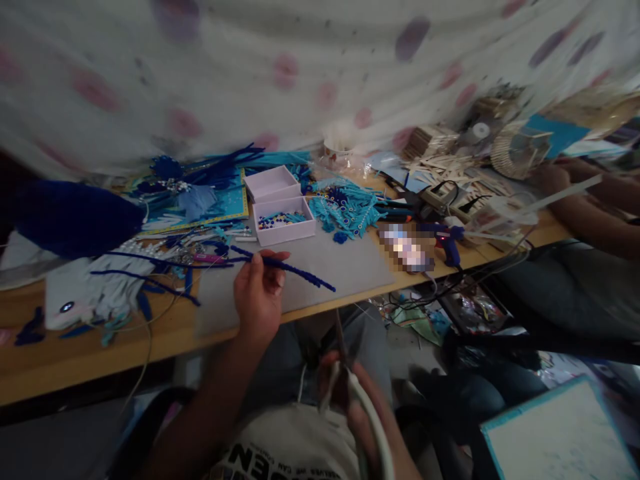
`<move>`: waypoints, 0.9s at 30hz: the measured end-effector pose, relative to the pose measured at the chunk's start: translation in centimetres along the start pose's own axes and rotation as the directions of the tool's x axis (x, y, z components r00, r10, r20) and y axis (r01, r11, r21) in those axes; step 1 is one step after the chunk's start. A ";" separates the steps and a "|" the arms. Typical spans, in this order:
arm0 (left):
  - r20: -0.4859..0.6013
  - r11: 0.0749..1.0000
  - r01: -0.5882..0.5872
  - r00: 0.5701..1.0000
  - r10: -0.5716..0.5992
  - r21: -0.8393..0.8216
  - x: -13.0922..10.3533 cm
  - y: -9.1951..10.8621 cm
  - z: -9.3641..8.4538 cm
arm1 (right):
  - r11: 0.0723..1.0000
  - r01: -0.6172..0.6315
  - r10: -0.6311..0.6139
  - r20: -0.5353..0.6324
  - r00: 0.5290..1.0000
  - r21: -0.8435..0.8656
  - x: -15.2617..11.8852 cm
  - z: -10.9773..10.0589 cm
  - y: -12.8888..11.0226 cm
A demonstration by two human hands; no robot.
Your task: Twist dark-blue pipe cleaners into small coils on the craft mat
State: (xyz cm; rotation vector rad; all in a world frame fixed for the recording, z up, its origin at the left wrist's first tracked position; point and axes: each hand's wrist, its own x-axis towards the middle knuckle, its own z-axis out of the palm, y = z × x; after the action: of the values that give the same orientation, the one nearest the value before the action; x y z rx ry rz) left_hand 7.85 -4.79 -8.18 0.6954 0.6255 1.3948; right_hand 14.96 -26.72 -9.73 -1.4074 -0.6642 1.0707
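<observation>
My left hand point(260, 290) is closed on several dark blue fuzzy stems point(305, 274), pinched between thumb and fingers above the grey mat point(350, 263). Below the table's front edge, my right hand point(357, 393) grips scissors point(343, 347) with pale handles, the blades pointing up and slightly parted. An open white box point(286, 233) of small beads and blue pieces sits behind my left hand, its lid point(271, 185) just beyond. Light blue twisted pieces point(347, 208) lie to the right of the box.
A blue glue gun point(449, 241), cables and wooden sticks point(450, 170) lie at the right, near another person's arms point(575, 200). White fuzzy stems point(117, 293) and a large dark blue bundle point(75, 217) are at the left. A patterned curtain point(225, 80) hangs behind.
</observation>
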 end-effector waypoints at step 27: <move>-0.007 0.997 0.012 1.000 -0.012 0.074 -3.2 -0.7 -0.2 | 0.989 0.144 -0.137 -0.194 0.971 0.026 6.5 4.3 0.3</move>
State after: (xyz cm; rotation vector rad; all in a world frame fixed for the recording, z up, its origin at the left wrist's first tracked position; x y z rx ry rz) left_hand 7.90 -7.99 -8.92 0.7450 0.6885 1.3687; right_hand 13.82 -19.12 -11.01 -1.3872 -0.5894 0.8209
